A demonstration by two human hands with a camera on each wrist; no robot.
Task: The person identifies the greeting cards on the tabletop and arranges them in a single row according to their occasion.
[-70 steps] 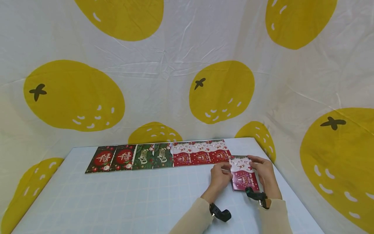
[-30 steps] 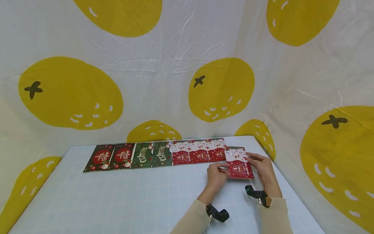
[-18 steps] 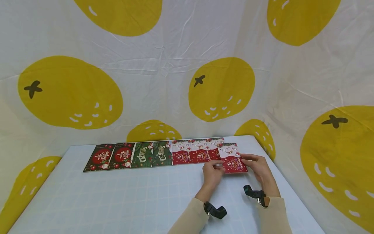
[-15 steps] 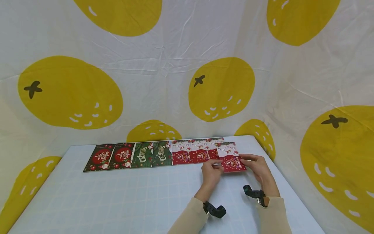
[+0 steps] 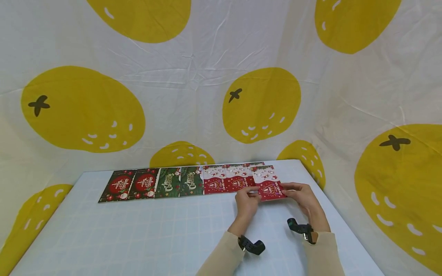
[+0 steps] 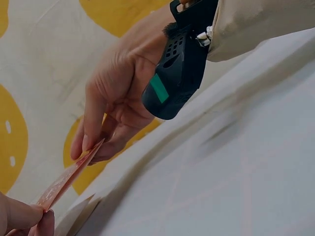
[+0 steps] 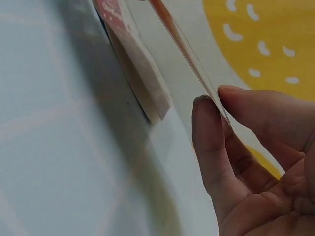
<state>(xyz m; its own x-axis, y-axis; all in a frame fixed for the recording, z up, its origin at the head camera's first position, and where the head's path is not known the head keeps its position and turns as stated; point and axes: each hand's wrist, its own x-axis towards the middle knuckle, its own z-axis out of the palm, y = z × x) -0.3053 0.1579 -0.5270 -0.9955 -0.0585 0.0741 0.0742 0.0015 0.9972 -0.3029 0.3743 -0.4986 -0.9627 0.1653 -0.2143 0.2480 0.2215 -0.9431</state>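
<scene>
A red-and-white Christmas card [image 5: 268, 184] is held level between both hands at the right end of a row of cards. My left hand [image 5: 246, 204] pinches its left edge, and my right hand [image 5: 307, 200] pinches its right edge between thumb and fingers. The right wrist view shows that the card [image 7: 189, 49] is raised off the table, above another card [image 7: 138, 66] of the row. In the left wrist view the held card [image 6: 71, 177] spans the gap between my two hands. From the head view it covers most of the last red-and-white card [image 5: 253, 164] in the row.
Along the table's [image 5: 138, 237] back edge lie two dark red cards [image 5: 118, 186], two green cards [image 5: 168, 183], and red-and-white cards [image 5: 215, 180] side by side. Behind stands a white cloth [image 5: 193, 111] printed with yellow fruit. Each wrist wears a black camera [image 5: 251, 245].
Both hands have carried the red-and-white card leftward and away from me, from beside the row to over its right end. The cards in the row have kept their places.
</scene>
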